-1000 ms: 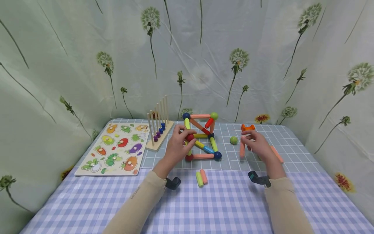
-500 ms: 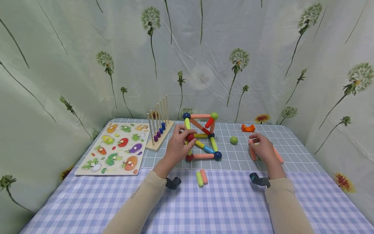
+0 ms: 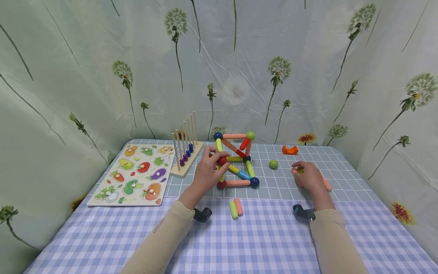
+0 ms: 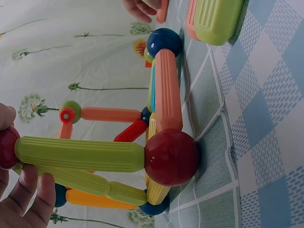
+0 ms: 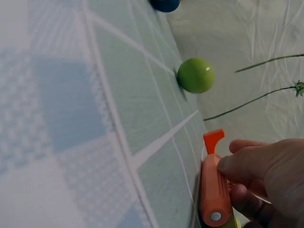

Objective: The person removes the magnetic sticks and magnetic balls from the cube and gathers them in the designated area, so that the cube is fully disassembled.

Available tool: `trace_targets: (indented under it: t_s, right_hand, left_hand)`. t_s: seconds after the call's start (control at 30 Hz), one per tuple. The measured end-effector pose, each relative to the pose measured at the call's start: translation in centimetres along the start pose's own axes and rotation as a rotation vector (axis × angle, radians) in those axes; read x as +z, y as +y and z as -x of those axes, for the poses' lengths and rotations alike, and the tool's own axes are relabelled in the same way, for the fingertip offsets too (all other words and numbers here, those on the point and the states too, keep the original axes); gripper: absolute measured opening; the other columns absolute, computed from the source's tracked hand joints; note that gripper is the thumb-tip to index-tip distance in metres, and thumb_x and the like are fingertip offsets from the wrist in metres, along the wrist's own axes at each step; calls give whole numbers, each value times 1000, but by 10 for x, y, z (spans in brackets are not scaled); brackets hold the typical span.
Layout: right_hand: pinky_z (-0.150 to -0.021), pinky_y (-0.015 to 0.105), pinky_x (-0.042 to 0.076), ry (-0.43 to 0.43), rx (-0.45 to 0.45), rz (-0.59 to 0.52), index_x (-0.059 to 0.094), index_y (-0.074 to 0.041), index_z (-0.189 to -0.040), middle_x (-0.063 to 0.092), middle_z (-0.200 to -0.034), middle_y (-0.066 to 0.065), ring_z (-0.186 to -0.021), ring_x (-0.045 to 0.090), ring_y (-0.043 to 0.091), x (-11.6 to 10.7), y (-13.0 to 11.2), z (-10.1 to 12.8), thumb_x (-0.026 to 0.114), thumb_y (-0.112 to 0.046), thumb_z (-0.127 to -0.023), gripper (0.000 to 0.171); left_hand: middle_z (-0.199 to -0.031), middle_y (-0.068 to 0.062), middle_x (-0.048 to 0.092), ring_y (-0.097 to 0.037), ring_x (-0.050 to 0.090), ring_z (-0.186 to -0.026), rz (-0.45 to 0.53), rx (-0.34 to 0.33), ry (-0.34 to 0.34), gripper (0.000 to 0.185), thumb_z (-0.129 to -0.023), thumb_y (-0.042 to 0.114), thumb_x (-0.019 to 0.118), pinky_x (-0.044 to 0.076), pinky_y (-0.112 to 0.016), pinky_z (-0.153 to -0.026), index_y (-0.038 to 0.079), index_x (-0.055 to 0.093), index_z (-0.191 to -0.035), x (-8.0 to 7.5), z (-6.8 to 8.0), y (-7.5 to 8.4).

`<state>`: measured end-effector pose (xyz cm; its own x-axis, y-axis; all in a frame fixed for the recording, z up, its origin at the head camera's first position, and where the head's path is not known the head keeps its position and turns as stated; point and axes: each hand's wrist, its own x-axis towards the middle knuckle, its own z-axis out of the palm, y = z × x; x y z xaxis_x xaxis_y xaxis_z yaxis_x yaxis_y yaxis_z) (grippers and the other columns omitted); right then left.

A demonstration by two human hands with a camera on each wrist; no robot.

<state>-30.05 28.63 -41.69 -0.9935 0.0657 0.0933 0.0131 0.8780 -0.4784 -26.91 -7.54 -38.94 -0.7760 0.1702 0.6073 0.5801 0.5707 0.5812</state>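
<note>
A frame of coloured rods and balls (image 3: 236, 160) stands on the grey grid mat (image 3: 273, 186). My left hand (image 3: 213, 159) grips its upper red ball (image 3: 222, 161) at the near-left corner. In the left wrist view my fingers (image 4: 28, 199) curl round that red ball (image 4: 5, 147) and a yellow-green rod (image 4: 80, 154). Low over the mat to the right, my right hand (image 3: 298, 170) pinches a salmon-orange rod (image 5: 213, 194). A loose green ball (image 3: 273, 164) lies between the frame and that hand, and shows as the green ball (image 5: 195, 75) in the right wrist view.
An orange curved piece (image 3: 289, 150) sits at the back right. Another salmon rod (image 3: 326, 185) lies beside my right hand. A green and a salmon rod (image 3: 235, 207) lie on the checked cloth. A peg rack with beads (image 3: 186, 148) and a fruit puzzle board (image 3: 135, 173) stand at the left.
My right hand has moved right and down with the salmon rod, from upright near the orange curved piece to low over the mat. The left hand has stayed on the frame.
</note>
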Motion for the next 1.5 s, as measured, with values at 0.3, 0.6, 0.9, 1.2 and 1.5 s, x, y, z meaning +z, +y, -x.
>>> trace_targets:
  t_s: [0.3,0.6,0.9,1.2,1.5]
  right_hand:
    - [-84,48,47,-4,39,40,67,-4,-117,63,-111,22,-102,54,36,2,3,-1,60,-20,-95,28]
    - [-77,40,47,71,46,-51,62,-4,-124,60,-116,22,-97,53,34,5,-25,3,49,-17,-97,33]
    - [-71,27,43,87,-44,-257,52,-10,-135,63,-116,17,-90,55,27,20,-79,4,58,-23,-99,40]
    - [-76,29,54,-82,50,-654,44,-16,-143,63,-125,16,-93,66,31,37,-133,0,58,-32,-100,48]
    - [-76,23,55,-246,201,-1034,42,-14,-148,57,-139,11,-87,68,13,45,-161,-16,51,-43,-103,54]
  left_hand:
    - [-114,-7,46,-20,58,-92,-11,0,1,25,-89,16,75,60,-34,-75,17,70,-114,0,0,1]
    - [-114,-7,45,-19,57,-90,-30,0,-1,26,-90,17,75,59,-31,-74,18,70,-115,0,-1,-1]
    - [-114,-7,45,-19,57,-90,-10,-11,-4,26,-90,17,75,60,-36,-75,17,71,-115,1,0,-2]
    - [-114,-7,45,-20,57,-89,-8,1,4,25,-90,17,75,60,-38,-74,17,70,-115,2,0,-3]
    - [-114,-7,44,-20,57,-90,-8,1,-2,26,-90,16,75,60,-35,-74,17,70,-115,1,0,-2]
